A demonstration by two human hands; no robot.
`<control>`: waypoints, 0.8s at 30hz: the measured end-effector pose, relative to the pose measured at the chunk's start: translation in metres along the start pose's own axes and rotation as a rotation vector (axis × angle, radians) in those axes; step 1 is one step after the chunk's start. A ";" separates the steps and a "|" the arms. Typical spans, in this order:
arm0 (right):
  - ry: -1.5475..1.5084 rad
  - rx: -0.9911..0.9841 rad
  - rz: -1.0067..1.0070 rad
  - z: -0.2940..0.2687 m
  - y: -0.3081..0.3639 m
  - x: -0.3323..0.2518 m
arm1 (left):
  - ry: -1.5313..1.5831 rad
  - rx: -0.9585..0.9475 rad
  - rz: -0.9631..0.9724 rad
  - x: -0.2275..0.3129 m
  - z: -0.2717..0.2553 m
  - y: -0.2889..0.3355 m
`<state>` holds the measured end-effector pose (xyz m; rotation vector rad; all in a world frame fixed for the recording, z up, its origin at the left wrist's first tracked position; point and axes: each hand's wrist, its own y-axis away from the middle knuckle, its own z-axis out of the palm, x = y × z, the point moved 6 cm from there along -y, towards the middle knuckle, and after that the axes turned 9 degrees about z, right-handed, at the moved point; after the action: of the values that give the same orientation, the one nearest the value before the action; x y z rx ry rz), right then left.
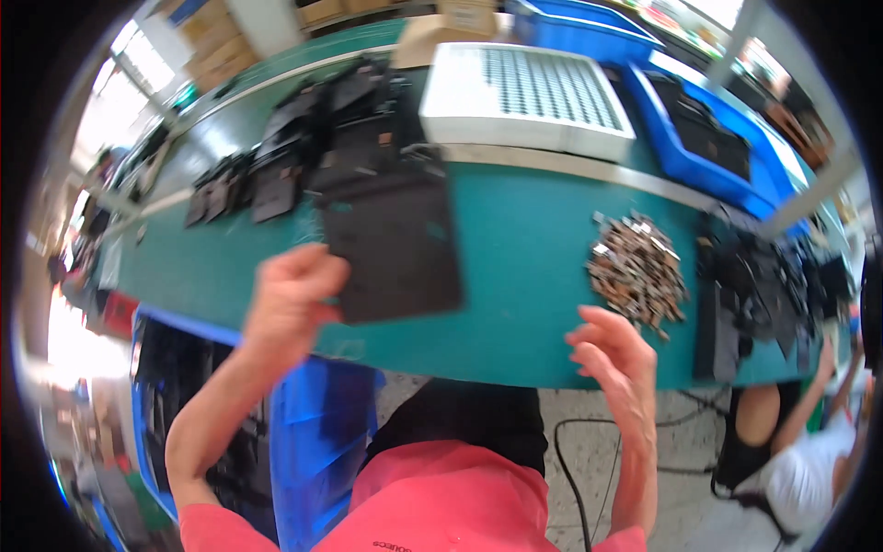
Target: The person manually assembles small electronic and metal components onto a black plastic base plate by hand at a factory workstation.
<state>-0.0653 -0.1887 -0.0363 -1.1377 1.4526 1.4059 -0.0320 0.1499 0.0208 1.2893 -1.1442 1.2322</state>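
Observation:
My left hand [292, 290] pinches the left edge of a flat, black rectangular panel [395, 253] and holds it over the green tabletop. Its face looks smooth, and motion blurs it slightly. My right hand [622, 363] is held above the table's front edge, fingers loosely bent and apart, with nothing in it. Just beyond that hand lies a heap of small metal pieces [639, 271], silver and copper-coloured. Behind the panel, more black flat parts [276, 189] are piled on the table's left side.
A white tray [515, 133] with rows of small slots stands at the back. Blue bins [685, 170] stand at the back right. Black parts with cables [759, 294] lie on the right, near another person [809, 469]. Below the table at left is a blue crate [322, 442].

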 end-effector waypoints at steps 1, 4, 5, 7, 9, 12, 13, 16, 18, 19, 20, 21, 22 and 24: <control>-0.066 -0.031 0.008 0.004 0.004 -0.007 | 0.018 -0.127 -0.078 -0.023 0.039 -0.011; -0.248 -0.049 0.059 0.006 0.005 -0.005 | 0.160 -0.347 -0.270 -0.039 0.130 -0.008; -0.252 -0.025 0.072 0.003 0.006 -0.005 | 0.162 -0.370 -0.286 -0.044 0.139 -0.009; -0.299 -0.030 0.125 0.002 0.006 -0.001 | 0.237 -0.474 -0.317 -0.053 0.154 -0.009; -0.251 -0.026 0.142 0.000 -0.001 0.011 | 0.208 -0.485 -0.346 -0.058 0.154 -0.009; -0.185 -0.042 0.142 0.004 -0.009 0.012 | 0.096 -0.484 -0.357 -0.064 0.141 -0.014; -0.168 -0.047 0.135 0.006 -0.012 0.010 | 0.017 -0.484 -0.350 -0.066 0.134 -0.016; -0.090 -0.080 0.165 0.019 -0.024 0.009 | -0.037 -0.372 -0.250 -0.069 0.109 -0.027; -0.009 -0.053 0.174 0.023 -0.027 0.004 | -0.144 -0.421 -0.186 -0.059 0.101 -0.034; 0.108 -0.006 0.176 0.024 -0.028 0.000 | -0.252 -0.472 -0.126 -0.053 0.099 -0.039; 0.224 0.041 0.177 0.024 -0.030 -0.003 | -0.252 -0.470 -0.115 -0.053 0.094 -0.042; 0.402 0.085 0.048 0.023 -0.033 -0.001 | -0.318 -0.471 -0.092 -0.055 0.088 -0.044; 0.404 0.093 0.036 0.024 -0.033 -0.001 | -0.383 -0.472 -0.068 -0.056 0.085 -0.046; 0.973 0.163 -0.152 0.035 -0.032 -0.012 | -0.529 -0.441 0.146 -0.050 0.081 -0.049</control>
<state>-0.0324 -0.1525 -0.0357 -1.9006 2.0045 0.5836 0.0212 0.0727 -0.0319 1.2305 -1.7992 0.6826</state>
